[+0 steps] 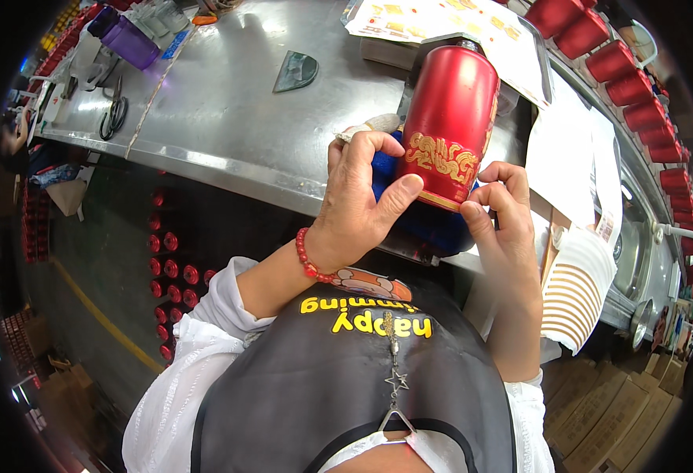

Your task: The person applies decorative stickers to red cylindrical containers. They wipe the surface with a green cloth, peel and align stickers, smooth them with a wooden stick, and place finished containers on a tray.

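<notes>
A glossy red bottle (457, 94) with a gold dragon design around its lower part leans on a dark blue cloth-like support (433, 229), its dark neck pointing away from me. My left hand (362, 185) grips its left side, the thumb pressed on the red surface by the design and the fingers curled at the edge. At the lower right of the bottle, my right hand (504, 209) has its thumb and bent fingers closed against the side near the gold band. A crumpled pale cloth (378, 124) lies just beyond my left fingers.
Sheets with gold designs (397, 20) lie behind the bottle on the metal table (220, 87). A small dark translucent plate (296, 71), scissors (113, 114) and a purple bottle (125, 38) are to the left. Rows of red bottles (630, 87) and stacked white curved pieces (579, 288) stand right.
</notes>
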The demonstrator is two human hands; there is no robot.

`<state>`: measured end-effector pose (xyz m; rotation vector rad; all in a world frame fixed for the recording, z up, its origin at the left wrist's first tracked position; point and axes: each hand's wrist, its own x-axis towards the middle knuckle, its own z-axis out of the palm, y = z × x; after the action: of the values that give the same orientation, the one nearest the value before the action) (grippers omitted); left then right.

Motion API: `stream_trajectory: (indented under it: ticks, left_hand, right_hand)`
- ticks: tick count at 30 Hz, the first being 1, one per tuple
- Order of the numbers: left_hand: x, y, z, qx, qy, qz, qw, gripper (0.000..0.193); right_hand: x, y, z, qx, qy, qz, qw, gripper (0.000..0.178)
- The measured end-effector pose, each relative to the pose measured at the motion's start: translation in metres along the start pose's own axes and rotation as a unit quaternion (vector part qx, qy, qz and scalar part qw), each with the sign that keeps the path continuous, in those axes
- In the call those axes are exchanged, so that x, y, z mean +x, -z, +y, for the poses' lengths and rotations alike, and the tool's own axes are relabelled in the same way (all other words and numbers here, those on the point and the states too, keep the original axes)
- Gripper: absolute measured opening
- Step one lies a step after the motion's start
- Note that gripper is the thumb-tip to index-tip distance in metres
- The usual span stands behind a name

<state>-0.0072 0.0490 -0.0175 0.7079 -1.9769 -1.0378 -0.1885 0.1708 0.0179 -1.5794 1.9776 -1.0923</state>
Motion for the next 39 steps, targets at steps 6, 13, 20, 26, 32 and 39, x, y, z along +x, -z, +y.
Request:
stream_trajectory:
  ticks: [6,13,20,26,32,39]
  left_hand:
    - [0.0,0.0,0.002,0.005,0.011,-0.012,1.0,0.043]
    - [-0.011,-0.005,-0.018,-0.19,0.034,0.056,0.98,0.037]
    - [-0.032,0.004,-0.008,0.152,-0.232,0.046,0.96,0.032]
    - [-0.029,0.013,-0.02,0.182,-0.273,0.05,0.943,0.032]
    - [-0.002,0.013,-0.012,0.056,-0.2,0.031,0.978,0.022]
    - [0.002,-0.004,-0.008,0.039,-0.072,0.009,0.997,0.048]
  right_hand:
    - [-0.002,-0.006,0.004,0.019,0.023,0.017,0.999,0.028]
    - [0.0,-0.008,0.012,0.029,-0.002,0.019,0.999,0.035]
    - [0.0,-0.004,0.01,0.006,-0.016,0.012,1.0,0.035]
    - [0.002,-0.001,-0.007,0.101,-0.002,-0.003,0.995,0.034]
    - [0.003,0.003,0.004,0.158,-0.052,-0.039,0.985,0.034]
    - [0.004,0.001,0.003,0.13,-0.038,-0.029,0.99,0.033]
